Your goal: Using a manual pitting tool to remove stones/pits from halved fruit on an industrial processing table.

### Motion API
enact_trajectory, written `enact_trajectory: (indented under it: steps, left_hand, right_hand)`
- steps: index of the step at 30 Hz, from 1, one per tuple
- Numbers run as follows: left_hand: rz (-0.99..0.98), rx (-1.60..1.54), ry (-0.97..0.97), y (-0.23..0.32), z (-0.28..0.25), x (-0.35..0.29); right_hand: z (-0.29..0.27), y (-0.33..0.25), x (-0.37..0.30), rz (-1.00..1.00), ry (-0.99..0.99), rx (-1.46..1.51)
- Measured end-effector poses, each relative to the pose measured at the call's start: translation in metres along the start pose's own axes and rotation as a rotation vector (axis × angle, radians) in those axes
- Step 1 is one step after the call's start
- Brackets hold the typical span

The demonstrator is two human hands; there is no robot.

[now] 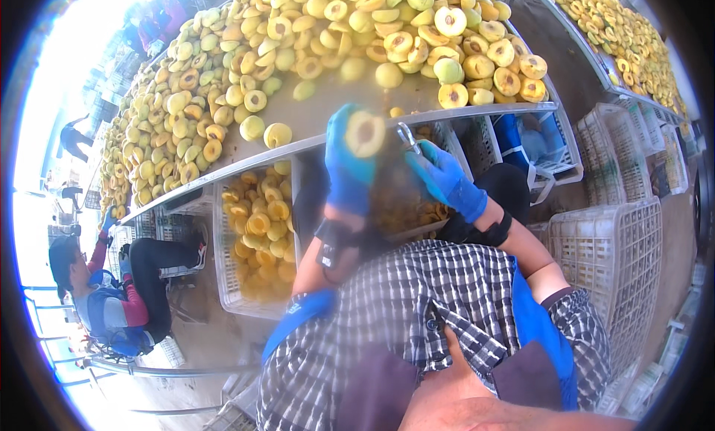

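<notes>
One co-worker (112, 301) at 8 o'clock. One white crate (242, 304), 8 to 9, fruit-filled. Counter (313, 115), 10 to 1: halves (320, 40) uncountable. Left hand (346, 167): grip closed on one fruit half (365, 133), 12. Wristband (337, 234) mark unreadable. Right hand (447, 179): grip around one metal tool (408, 137), 1 o'clock.

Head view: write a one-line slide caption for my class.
Gloved left hand holds a halved fruit, right hand a metal tool, beside a fruit-heaped table.
</notes>
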State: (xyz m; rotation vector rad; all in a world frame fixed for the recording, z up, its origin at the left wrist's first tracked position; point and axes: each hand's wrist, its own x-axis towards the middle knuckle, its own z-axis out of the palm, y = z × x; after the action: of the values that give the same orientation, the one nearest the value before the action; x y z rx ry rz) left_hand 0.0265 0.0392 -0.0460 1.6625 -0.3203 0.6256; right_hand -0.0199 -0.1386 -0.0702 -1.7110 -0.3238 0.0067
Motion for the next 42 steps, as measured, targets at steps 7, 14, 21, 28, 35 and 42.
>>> enact_trajectory:
  steps: [7,14,21,28,35,42]
  left_hand:
    - [0.095,0.231,-0.081,0.03,0.003,0.0]
    - [0.179,0.226,0.055,0.021,0.008,-0.005]
    - [0.116,0.349,-0.058,0.043,0.005,-0.004]
    - [0.183,0.385,0.068,0.033,0.007,-0.012]
    - [-0.082,-0.047,0.01,0.036,0.01,-0.003]
    - [0.136,0.168,-0.319,0.028,-0.01,0.014]
  right_hand:
    - [0.013,-0.05,0.0,-0.246,0.119,-0.832]
    - [0.019,-0.03,0.003,-0.664,0.04,-1.213]
    - [0.014,-0.038,0.006,-0.171,-0.179,-1.023]
    - [0.02,-0.036,0.01,-0.245,-0.118,-0.933]
    - [0.023,0.038,0.03,-0.812,-0.014,-0.983]
    - [-0.001,-0.008,0.019,-0.781,-0.173,-0.992]
